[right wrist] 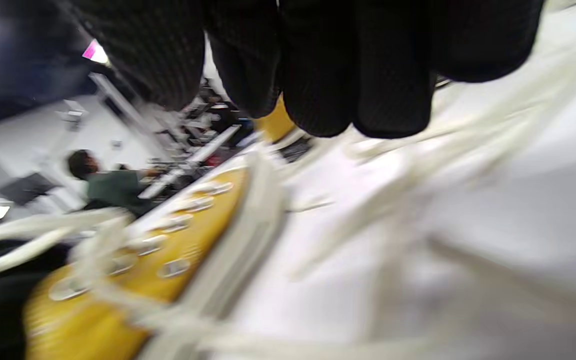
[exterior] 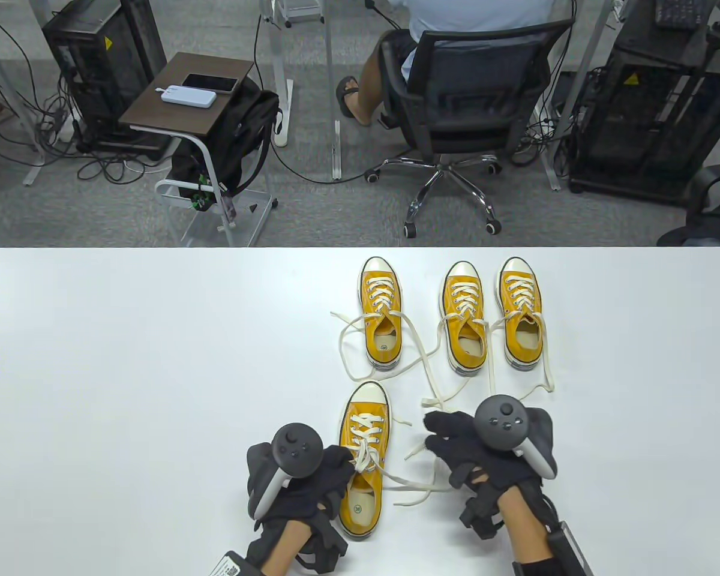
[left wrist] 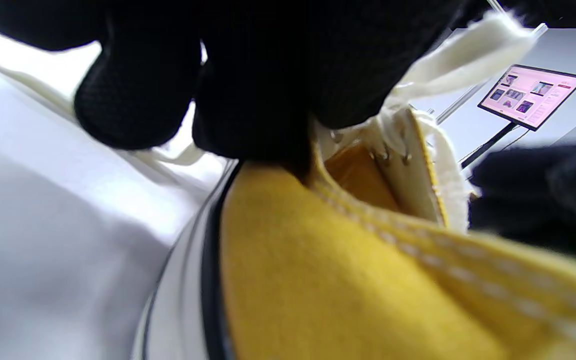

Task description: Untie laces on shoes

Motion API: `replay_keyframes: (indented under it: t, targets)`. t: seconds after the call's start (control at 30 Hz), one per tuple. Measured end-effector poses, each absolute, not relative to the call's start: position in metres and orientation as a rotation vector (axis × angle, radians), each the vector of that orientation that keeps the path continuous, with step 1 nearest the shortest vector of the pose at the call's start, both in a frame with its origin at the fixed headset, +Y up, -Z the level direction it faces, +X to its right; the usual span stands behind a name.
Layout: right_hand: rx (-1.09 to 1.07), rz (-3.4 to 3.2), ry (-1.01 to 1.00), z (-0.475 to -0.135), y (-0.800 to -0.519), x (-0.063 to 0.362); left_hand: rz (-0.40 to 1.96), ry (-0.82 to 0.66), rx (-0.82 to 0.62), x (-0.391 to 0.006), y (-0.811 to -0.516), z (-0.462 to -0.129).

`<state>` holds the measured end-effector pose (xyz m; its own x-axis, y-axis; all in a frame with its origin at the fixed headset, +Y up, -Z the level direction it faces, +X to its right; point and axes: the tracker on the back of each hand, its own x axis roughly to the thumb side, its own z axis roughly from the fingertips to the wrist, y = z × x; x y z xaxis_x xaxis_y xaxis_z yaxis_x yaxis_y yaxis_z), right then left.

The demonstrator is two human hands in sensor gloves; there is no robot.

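Observation:
Four yellow sneakers with cream laces are on the white table (exterior: 126,360). The near shoe (exterior: 363,498) lies between my hands, its laces (exterior: 366,453) still looped at the knot, with loose ends (exterior: 417,495) trailing to the right. My left hand (exterior: 339,465) grips this shoe at its left side by the top eyelets; in the left wrist view my fingers (left wrist: 248,125) press on the collar (left wrist: 368,210). My right hand (exterior: 438,435) hovers right of the shoe over the loose lace ends, holding nothing that I can see; the right wrist view (right wrist: 318,100) is blurred.
Three more yellow shoes stand farther back: one on the left (exterior: 382,318) and a pair on the right (exterior: 465,318) (exterior: 521,315). Their laces are loose and trail over the table toward my right hand (exterior: 423,360). Beyond the far edge a person sits in an office chair (exterior: 462,102).

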<state>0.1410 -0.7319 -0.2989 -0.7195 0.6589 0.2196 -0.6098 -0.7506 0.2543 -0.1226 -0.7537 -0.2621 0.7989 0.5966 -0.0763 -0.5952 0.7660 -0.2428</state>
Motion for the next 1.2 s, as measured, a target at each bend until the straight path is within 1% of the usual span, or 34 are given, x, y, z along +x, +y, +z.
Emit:
replay_keyframes:
  t: [0.07, 0.13, 0.23, 0.27, 0.37, 0.47, 0.53, 0.63, 0.73, 0.8, 0.9, 0.97, 1.03, 1.07, 1.13, 1.2]
  targets:
    - [0.460, 2.409, 0.240, -0.293, -0.736, 0.116, 0.645, -0.008, -0.259, -0.123, -0.754, -0.262]
    - [0.495, 2.464, 0.288, -0.290, -0.741, 0.100, 0.646, -0.011, -0.256, -0.123, -0.754, -0.261]
    - [0.466, 2.515, 0.209, -0.289, -0.748, 0.091, 0.648, -0.019, -0.251, -0.122, -0.753, -0.261]
    - [0.445, 2.519, 0.208, -0.289, -0.750, 0.090, 0.645, -0.026, -0.242, -0.121, -0.752, -0.260]
    - [0.364, 2.496, 0.074, -0.290, -0.750, 0.091, 0.617, -0.041, -0.226, -0.118, -0.750, -0.259]
    - [0.360, 2.467, 0.136, -0.292, -0.754, 0.088, 0.613, -0.045, -0.219, -0.117, -0.750, -0.259]
    - [0.377, 2.491, 0.107, -0.293, -0.752, 0.088, 0.623, -0.046, -0.217, -0.118, -0.750, -0.259]
    - [0.407, 2.508, 0.116, -0.292, -0.752, 0.088, 0.649, -0.025, -0.212, -0.120, -0.750, -0.258]
    - [0.411, 2.511, 0.139, -0.291, -0.752, 0.087, 0.692, -0.015, -0.108, -0.122, -0.746, -0.257]
    - [0.402, 2.494, 0.126, -0.291, -0.752, 0.088, 0.695, -0.007, -0.076, -0.121, -0.745, -0.257]
    - [0.378, 2.504, 0.091, -0.291, -0.749, 0.092, 0.700, -0.023, -0.101, -0.118, -0.748, -0.260]
    - [0.403, 2.496, 0.137, -0.291, -0.748, 0.093, 0.722, -0.029, -0.117, -0.115, -0.751, -0.262]
    - [0.454, 2.516, 0.192, -0.288, -0.750, 0.090, 0.750, -0.026, -0.087, -0.114, -0.752, -0.262]
    - [0.466, 2.536, 0.187, -0.286, -0.751, 0.086, 0.744, -0.019, -0.087, -0.114, -0.752, -0.263]
    - [0.470, 2.600, 0.082, -0.284, -0.751, 0.079, 0.732, -0.018, -0.100, -0.113, -0.752, -0.264]
    - [0.440, 2.638, 0.017, -0.284, -0.751, 0.075, 0.739, -0.017, -0.080, -0.114, -0.752, -0.264]
